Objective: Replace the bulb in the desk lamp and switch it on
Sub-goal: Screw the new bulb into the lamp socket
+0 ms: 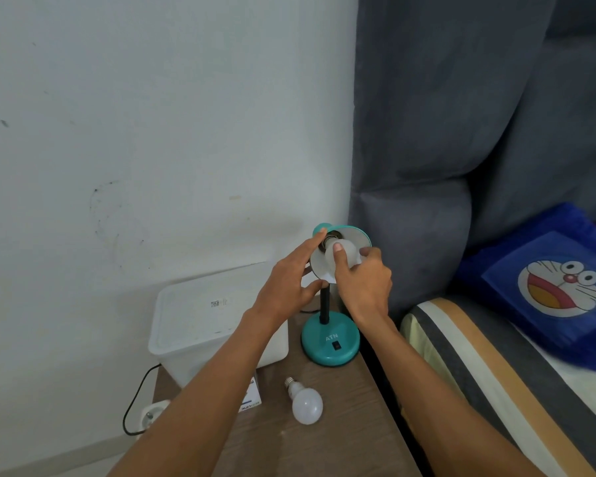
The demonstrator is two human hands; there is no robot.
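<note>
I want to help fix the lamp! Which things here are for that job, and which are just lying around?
For the job:
- teal lamp
- bulb in the lamp, gripped by the right hand
- left hand steadying the shade
- loose bulb on the table
- small carton, probably

Just lying about:
- white box
- cartoon cushion
- striped bedding

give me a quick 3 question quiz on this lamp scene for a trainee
1. True or false: the right hand is closed on the bulb in the lamp shade.
2. Where does the spare bulb lie? A) on the bed B) on the wooden table in front of the lamp base C) inside the white box
3. Fill in: the left hand steadies the lamp ____.

Key
1. True
2. B: it lies on the wooden table, in front of the lamp base.
3. shade: its fingers rest on the lamp shade near the socket.
</note>
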